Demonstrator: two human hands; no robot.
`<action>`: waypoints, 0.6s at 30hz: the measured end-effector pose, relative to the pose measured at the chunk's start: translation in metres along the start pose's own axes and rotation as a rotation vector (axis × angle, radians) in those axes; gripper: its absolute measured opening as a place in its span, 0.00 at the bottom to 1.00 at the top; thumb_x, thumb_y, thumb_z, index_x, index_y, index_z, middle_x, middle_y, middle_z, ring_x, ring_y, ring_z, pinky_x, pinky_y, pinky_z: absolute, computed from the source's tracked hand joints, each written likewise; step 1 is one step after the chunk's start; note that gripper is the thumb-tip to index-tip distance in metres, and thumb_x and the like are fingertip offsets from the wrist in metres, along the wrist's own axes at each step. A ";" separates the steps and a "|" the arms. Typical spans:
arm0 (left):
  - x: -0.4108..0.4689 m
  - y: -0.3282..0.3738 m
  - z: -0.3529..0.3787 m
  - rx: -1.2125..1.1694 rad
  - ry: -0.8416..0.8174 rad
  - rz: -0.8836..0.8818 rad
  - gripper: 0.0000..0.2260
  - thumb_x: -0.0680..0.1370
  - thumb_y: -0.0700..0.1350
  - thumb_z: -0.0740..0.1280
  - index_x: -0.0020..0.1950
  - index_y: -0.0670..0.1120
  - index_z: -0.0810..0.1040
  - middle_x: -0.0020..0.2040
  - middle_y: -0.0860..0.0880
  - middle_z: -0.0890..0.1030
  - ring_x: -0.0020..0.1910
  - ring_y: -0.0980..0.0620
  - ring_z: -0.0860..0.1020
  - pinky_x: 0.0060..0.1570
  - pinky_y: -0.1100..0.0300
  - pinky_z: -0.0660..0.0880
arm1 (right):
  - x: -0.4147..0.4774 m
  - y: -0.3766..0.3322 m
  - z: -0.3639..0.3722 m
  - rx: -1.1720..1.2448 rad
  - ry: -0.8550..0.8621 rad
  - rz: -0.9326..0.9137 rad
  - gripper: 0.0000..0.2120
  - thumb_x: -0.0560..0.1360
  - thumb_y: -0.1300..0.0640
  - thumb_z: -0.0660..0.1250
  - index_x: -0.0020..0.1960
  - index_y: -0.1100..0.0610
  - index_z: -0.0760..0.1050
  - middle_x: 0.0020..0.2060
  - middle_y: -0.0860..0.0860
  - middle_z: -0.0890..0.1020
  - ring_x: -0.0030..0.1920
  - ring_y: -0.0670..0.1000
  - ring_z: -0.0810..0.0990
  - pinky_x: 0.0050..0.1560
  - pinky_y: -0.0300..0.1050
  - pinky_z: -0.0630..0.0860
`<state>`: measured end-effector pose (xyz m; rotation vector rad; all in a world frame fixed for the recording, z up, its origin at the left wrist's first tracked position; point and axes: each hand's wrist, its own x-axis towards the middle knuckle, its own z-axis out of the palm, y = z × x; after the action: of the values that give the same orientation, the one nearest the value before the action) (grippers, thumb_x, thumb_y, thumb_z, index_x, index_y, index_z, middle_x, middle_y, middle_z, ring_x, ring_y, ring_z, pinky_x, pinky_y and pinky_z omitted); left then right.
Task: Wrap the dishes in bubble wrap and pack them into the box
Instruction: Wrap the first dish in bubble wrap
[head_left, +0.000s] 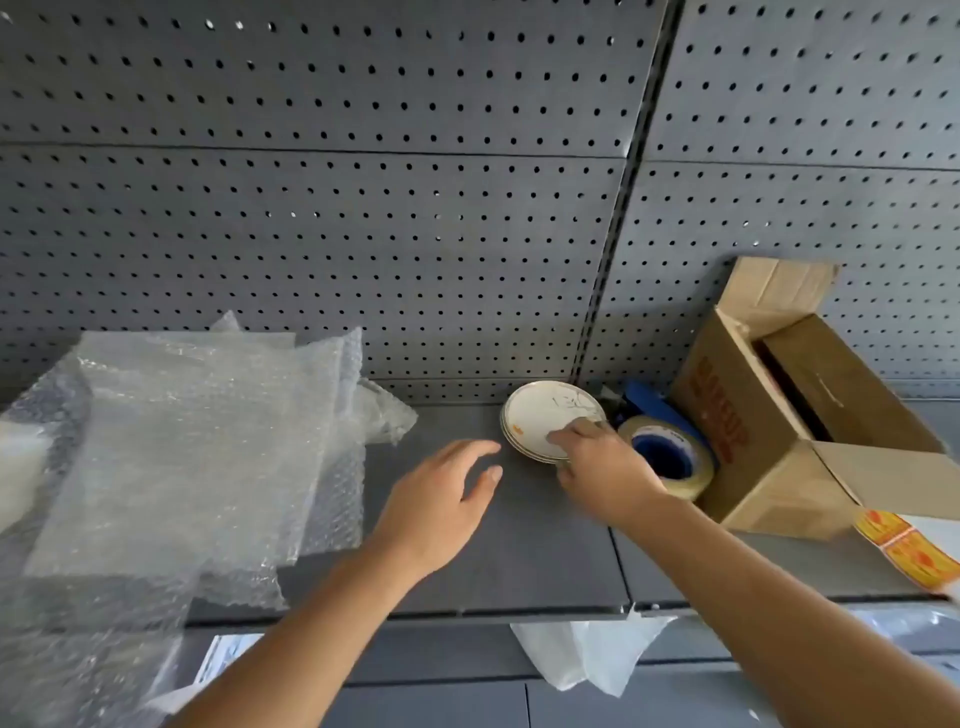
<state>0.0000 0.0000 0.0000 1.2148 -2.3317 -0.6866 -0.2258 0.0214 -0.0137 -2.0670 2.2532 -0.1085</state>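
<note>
We see grey pegboard wall (363, 208) behind grey metal shelf (519, 545). Bubble wrap (182, 441): loose pile left of our left fingers, sheet count unclear. One open cardboard box (769, 467) right of right fingers. Left hand (436, 509): fingers spread, relaxed, holding nothing. Right hand (608, 473): fingers (566, 436) pinch near rim of plate stack (545, 410), at least two plates. One tape roll (698, 480) just right of them.

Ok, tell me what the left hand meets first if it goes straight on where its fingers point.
Most likely the left rim of the stack of plates, which the right hand holds. The left hand is open, with only shelf between; depth is unclear.
</note>
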 end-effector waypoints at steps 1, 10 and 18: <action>0.005 -0.001 0.002 -0.013 -0.001 -0.023 0.16 0.85 0.56 0.59 0.72 0.57 0.73 0.70 0.62 0.75 0.67 0.58 0.74 0.63 0.57 0.73 | 0.004 -0.002 0.003 -0.093 -0.033 0.010 0.20 0.80 0.58 0.62 0.72 0.52 0.71 0.67 0.53 0.72 0.69 0.58 0.69 0.59 0.53 0.77; 0.033 -0.012 0.027 -0.298 0.043 -0.310 0.08 0.83 0.50 0.63 0.58 0.53 0.81 0.51 0.56 0.83 0.51 0.57 0.80 0.50 0.61 0.75 | -0.001 -0.011 0.019 -0.235 0.266 -0.069 0.16 0.53 0.64 0.80 0.36 0.53 0.81 0.33 0.49 0.79 0.34 0.56 0.80 0.33 0.45 0.76; 0.056 -0.003 0.037 -0.976 0.064 -0.668 0.13 0.81 0.49 0.70 0.54 0.38 0.80 0.47 0.37 0.85 0.40 0.45 0.84 0.41 0.56 0.84 | -0.018 -0.018 0.028 -0.026 0.609 -0.189 0.07 0.68 0.65 0.75 0.41 0.55 0.79 0.36 0.49 0.79 0.38 0.55 0.78 0.37 0.47 0.73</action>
<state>-0.0487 -0.0396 -0.0232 1.4098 -1.1507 -1.6893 -0.2029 0.0377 -0.0397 -2.5162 2.3343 -0.8284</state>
